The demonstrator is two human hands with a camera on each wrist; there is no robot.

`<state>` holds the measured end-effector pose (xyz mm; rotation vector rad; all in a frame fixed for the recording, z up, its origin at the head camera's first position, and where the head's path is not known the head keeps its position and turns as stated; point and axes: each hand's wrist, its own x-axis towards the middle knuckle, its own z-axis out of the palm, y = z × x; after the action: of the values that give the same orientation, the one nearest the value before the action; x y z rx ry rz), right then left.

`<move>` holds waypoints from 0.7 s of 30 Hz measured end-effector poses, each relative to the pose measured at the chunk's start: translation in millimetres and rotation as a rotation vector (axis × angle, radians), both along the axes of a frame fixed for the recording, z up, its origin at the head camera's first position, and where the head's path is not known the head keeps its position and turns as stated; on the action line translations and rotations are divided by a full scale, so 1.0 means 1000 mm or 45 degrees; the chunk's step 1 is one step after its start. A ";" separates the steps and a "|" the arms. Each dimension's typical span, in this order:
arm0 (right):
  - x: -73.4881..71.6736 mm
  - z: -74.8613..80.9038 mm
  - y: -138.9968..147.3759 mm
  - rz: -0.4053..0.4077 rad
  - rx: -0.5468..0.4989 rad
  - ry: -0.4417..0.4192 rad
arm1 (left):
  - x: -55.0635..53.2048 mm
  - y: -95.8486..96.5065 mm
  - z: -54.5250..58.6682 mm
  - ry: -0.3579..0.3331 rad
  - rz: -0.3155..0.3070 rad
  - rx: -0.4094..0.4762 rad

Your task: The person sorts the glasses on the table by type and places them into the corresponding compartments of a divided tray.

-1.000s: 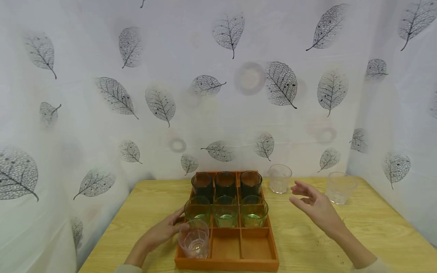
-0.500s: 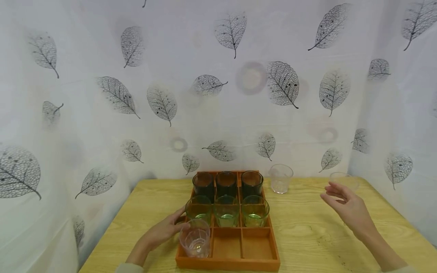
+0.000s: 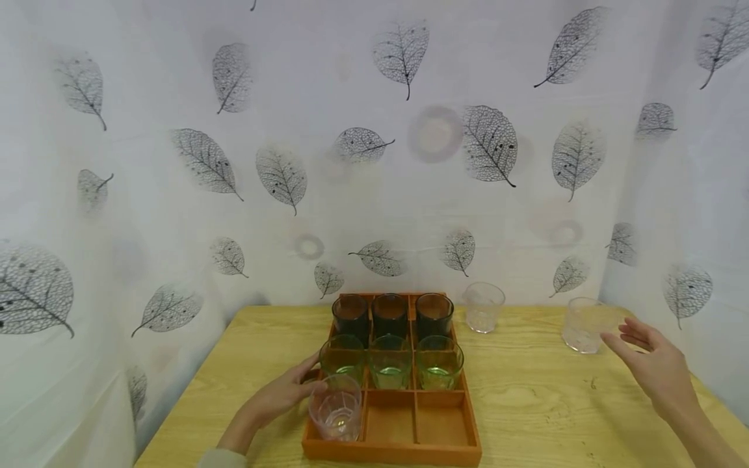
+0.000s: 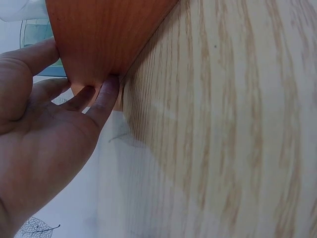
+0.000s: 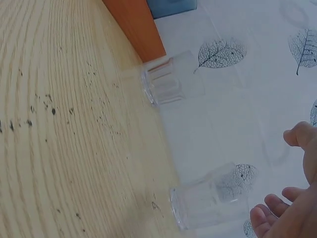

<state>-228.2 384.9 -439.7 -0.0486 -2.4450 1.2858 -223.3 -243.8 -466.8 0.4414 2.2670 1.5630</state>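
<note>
My left hand (image 3: 275, 395) rests beside the orange-brown wooden compartment tray (image 3: 392, 453). In the left wrist view its fingertips touch the tray's outer side wall (image 4: 109, 34). A clear glass (image 3: 336, 419) stands in the tray's front left compartment, overlapping my thumb in the head view. Far to the right, my right hand (image 3: 658, 367) hovers with relaxed fingers and holds nothing. Just beyond its fingertips a clear glass (image 3: 584, 330) stands upright on the table. Another clear glass (image 3: 482, 315) is nearer the tray's back right corner; both also appear in the right wrist view.
Three dark glasses (image 3: 389, 320) fill the tray's back row, and three green glasses (image 3: 389, 369) its middle row. The front middle and right compartments show bare wood. A white leaf-print curtain (image 3: 374, 195) hangs behind the light wooden table (image 3: 526, 403).
My right hand has moved right, passing in front of the far right clear glass to its right side. The left hand keeps its place at the tray.
</note>
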 end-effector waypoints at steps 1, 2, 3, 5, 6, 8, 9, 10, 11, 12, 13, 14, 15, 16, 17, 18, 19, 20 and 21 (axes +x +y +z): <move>0.000 -0.001 0.004 -0.009 0.006 -0.008 | 0.000 0.000 0.000 0.000 -0.003 0.001; -0.001 -0.002 0.008 -0.016 0.011 -0.016 | 0.000 0.000 0.000 0.001 -0.005 0.003; -0.001 -0.003 0.011 -0.019 0.017 -0.022 | 0.000 0.000 0.001 -0.001 -0.009 0.007; -0.003 -0.005 0.016 -0.020 0.030 -0.036 | 0.000 0.001 0.001 -0.001 -0.013 0.009; -0.004 -0.005 0.018 -0.015 0.037 -0.043 | 0.000 0.001 0.001 0.000 -0.012 0.005; -0.006 -0.007 0.022 -0.005 0.048 -0.053 | 0.000 0.000 0.001 0.002 -0.011 0.003; -0.007 -0.007 0.023 -0.001 0.053 -0.063 | 0.000 0.000 0.001 0.003 -0.012 0.003; -0.008 -0.008 0.025 0.004 0.056 -0.071 | 0.000 0.000 0.001 0.005 -0.012 0.003; -0.010 -0.009 0.026 0.008 0.059 -0.079 | 0.000 0.000 0.001 0.004 -0.013 0.006; -0.011 -0.010 0.028 0.009 0.064 -0.089 | 0.000 0.000 0.001 0.005 -0.015 0.008; -0.012 -0.011 0.030 0.012 0.067 -0.094 | 0.000 0.000 0.000 0.005 -0.016 0.011; -0.014 -0.012 0.031 0.016 0.072 -0.099 | 0.000 0.000 0.000 0.005 -0.018 0.014; -0.016 -0.013 0.032 0.019 0.075 -0.102 | 0.000 -0.001 0.000 0.007 -0.017 0.013; -0.018 -0.015 0.033 0.025 0.074 -0.103 | 0.000 -0.001 0.000 0.006 -0.016 0.012; -0.020 -0.015 0.034 0.031 0.075 -0.108 | -0.001 -0.001 -0.001 0.006 -0.017 0.013; -0.022 -0.016 0.035 0.038 0.073 -0.113 | -0.001 -0.001 -0.001 0.007 -0.017 0.013; -0.025 -0.017 0.036 0.046 0.069 -0.118 | -0.001 -0.001 -0.001 0.007 -0.018 0.013; -0.027 -0.017 0.036 0.052 0.067 -0.131 | -0.001 -0.001 -0.001 0.008 -0.022 0.014; -0.029 -0.017 0.036 0.055 0.064 -0.145 | -0.001 -0.001 -0.001 0.008 -0.026 0.016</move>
<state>-256.8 420.9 -457.1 -0.0573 -2.5873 1.2715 -224.3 -245.1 -467.8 0.4713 2.2514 1.5689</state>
